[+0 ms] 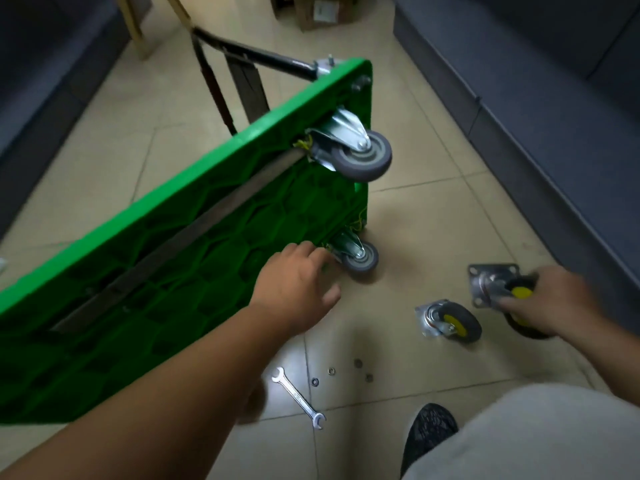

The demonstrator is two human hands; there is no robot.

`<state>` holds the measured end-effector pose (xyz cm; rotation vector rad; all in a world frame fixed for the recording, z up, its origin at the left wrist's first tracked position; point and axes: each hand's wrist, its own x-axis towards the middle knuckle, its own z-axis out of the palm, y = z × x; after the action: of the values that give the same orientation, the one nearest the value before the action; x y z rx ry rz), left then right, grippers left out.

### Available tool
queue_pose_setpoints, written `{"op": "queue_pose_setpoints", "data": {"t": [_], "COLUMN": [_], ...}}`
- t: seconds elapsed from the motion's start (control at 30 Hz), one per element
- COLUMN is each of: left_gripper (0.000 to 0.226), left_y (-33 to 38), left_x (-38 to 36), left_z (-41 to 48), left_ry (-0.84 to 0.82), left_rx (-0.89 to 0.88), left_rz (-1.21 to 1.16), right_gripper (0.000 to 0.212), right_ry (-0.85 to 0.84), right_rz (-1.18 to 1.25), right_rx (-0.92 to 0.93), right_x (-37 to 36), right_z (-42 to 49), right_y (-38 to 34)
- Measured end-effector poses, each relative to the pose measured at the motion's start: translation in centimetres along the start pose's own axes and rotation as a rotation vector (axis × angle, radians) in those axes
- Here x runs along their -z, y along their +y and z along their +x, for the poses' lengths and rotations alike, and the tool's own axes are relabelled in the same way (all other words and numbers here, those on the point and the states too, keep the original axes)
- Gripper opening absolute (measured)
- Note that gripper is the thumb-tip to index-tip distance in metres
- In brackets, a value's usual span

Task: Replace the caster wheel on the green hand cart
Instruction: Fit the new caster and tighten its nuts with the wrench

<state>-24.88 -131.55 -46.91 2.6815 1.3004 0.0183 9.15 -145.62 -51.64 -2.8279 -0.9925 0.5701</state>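
Observation:
The green hand cart (194, 216) stands tipped on its long edge, its ribbed underside facing me. Two grey caster wheels are bolted at its far end, an upper one (360, 154) and a lower one (360, 259) near the floor. My left hand (294, 289) reaches with relaxed fingers to the underside right beside the lower grey caster. My right hand (550, 299) grips a black caster with a yellow hub and a steel mounting plate (491, 284), held just above the floor. A second black-and-yellow caster (450, 318) lies on the tiles between my hands.
An open-end wrench (299, 398) lies on the tiles near my black shoe (429, 427). Several washers and nuts (341, 372) are scattered beside it. Dark sofas line both sides. The cart's folded black handle (263, 60) points away; a cardboard box (322, 10) sits beyond.

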Motion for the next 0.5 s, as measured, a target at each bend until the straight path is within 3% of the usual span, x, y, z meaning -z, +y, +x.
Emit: {"op": "queue_pose_setpoints", "data": {"t": [0.27,0.5], "left_gripper": [0.049,0.033], "left_y": [-6.6,-12.9], "left_x": [10.9,17.1], "left_z": [-8.4,-16.8], "left_ry": [0.267,0.488], "left_rx": [0.083,0.162], "left_rz": [0.006,-0.06], "right_gripper": [0.044,0.039], "right_ry": [0.117,0.071], "right_rz": [0.154,0.456], "right_rx": [0.544,0.807], "right_x": [11.4,5.4], "right_z": [-12.9,-25.3], "right_y": [-18.4,-27.6]}}
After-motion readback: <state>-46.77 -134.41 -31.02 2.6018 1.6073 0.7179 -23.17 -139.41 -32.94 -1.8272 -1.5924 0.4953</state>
